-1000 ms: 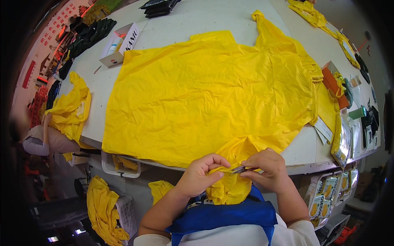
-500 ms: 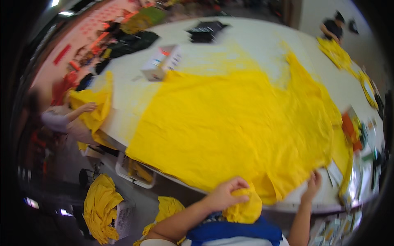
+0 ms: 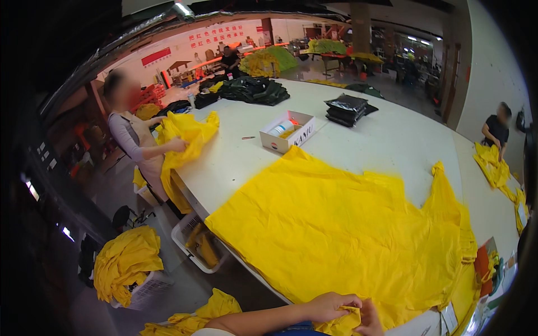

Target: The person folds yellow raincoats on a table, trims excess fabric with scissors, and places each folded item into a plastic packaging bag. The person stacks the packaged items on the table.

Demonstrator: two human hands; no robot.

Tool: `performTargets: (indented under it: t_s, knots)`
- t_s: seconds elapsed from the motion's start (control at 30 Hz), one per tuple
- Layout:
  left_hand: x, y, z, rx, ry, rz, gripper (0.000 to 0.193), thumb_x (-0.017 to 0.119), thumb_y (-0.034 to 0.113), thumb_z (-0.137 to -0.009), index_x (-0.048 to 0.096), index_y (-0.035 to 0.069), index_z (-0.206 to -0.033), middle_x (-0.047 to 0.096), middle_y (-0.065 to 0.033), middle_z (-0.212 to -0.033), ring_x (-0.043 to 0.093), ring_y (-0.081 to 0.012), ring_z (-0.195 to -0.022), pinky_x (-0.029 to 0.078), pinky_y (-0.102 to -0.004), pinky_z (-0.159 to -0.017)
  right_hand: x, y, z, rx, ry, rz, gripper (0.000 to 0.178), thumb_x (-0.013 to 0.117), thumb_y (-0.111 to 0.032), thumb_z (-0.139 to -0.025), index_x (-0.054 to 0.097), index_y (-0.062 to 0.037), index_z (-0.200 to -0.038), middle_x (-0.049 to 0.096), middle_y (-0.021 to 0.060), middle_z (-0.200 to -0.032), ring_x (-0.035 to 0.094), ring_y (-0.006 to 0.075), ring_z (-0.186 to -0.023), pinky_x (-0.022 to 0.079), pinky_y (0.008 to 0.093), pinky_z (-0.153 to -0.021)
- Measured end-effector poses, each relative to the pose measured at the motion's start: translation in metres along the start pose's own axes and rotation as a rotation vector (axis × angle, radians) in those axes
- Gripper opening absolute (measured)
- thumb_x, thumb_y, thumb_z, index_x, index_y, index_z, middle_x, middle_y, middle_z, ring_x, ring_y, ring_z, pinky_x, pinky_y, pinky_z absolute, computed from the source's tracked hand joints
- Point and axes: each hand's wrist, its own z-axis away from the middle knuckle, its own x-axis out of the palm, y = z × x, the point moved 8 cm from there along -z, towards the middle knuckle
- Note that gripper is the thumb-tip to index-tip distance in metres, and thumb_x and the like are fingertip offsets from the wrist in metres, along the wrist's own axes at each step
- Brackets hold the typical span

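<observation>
A large yellow garment [image 3: 336, 224] lies spread over the white table in front of me. Its smooth, slightly shiny fabric has shallow creases. At the near table edge, close to my body, my left hand [image 3: 330, 308] is closed on a bunched part of the yellow garment. Right beside it, my right hand [image 3: 370, 320] has its fingers brought together at the same bunch, close to the left fingertips. The two hands nearly touch. The lower part of the bunch runs out of the picture, and some fingertips are hidden.
A co-worker [image 3: 145, 134] at the left handles yellow cloth; another person [image 3: 496, 131] stands far right. On the white table [image 3: 224, 162] are an open box [image 3: 288, 131] and black packages [image 3: 348, 109]. Baskets [image 3: 147, 291] of yellow cloth stand lower left; an orange box [image 3: 485, 263] stands right.
My right hand has come left from the garment's right edge to meet my left hand at the bunched fabric. The view has tilted up, showing more of the room.
</observation>
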Motion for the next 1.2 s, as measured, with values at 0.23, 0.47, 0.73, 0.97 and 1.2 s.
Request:
performTargets:
  t_s: [0.23,0.47,0.73,0.97,1.2]
  knots:
    - [0.014,-0.031,0.015,0.110,0.212,-0.136,0.033,0.057,0.014,-0.086,0.052,0.010,-0.119,0.064,-0.0121,-0.107,0.063,-0.0292,-0.096,0.049,-0.0379,-0.080,0.020,0.013,-0.035,-0.030,0.045,0.295,0.031,0.061,0.001,-0.075,0.058,-0.0025,-0.106,0.058,0.0064,-0.101,0.055,0.0187,-0.093,0.044,0.0318,-0.086]
    - [-0.019,0.024,0.036,0.414,0.646,-0.487,0.034,0.061,0.009,-0.080,0.055,0.007,-0.113,0.061,-0.0137,-0.108,0.059,-0.0313,-0.100,0.048,-0.0377,-0.082,0.025,0.003,-0.086,-0.011,0.220,-0.126,0.018,0.062,-0.008,-0.082,0.048,-0.0060,-0.091,0.049,0.0006,-0.075,0.050,0.0108,-0.071,0.043,0.0213,-0.065]
    - [-0.080,-0.079,0.044,-0.200,0.770,-0.004,0.044,0.069,0.007,-0.077,0.048,0.007,-0.115,0.056,-0.0100,-0.094,0.057,-0.0245,-0.098,0.046,-0.0330,-0.082,0.066,-0.052,-0.066,-0.286,0.202,0.673,0.020,0.067,-0.004,-0.077,0.047,-0.0050,-0.071,0.038,0.0011,-0.059,0.035,0.0113,-0.055,0.033,0.0272,-0.049]
    - [-0.045,-0.095,0.032,-0.194,0.369,0.490,0.047,0.067,0.007,-0.081,0.045,0.010,-0.123,0.055,-0.0073,-0.103,0.055,-0.0145,-0.098,0.046,-0.0283,-0.085,0.057,-0.027,-0.061,-0.057,0.109,0.377,0.014,0.060,-0.005,-0.083,0.050,-0.0050,-0.093,0.049,0.0083,-0.085,0.046,0.0207,-0.075,0.042,0.0314,-0.069]
    - [-0.189,-0.204,0.091,-0.586,0.714,-0.383,0.040,0.066,0.016,-0.081,0.054,0.000,-0.117,0.066,-0.0200,-0.095,0.065,-0.0303,-0.082,0.053,-0.0387,-0.072,-0.048,0.066,-0.037,-0.069,0.227,1.336,0.060,0.069,-0.030,-0.078,0.046,-0.0045,-0.128,0.046,0.0191,-0.129,0.039,0.0371,-0.121,0.027,0.0527,-0.104]
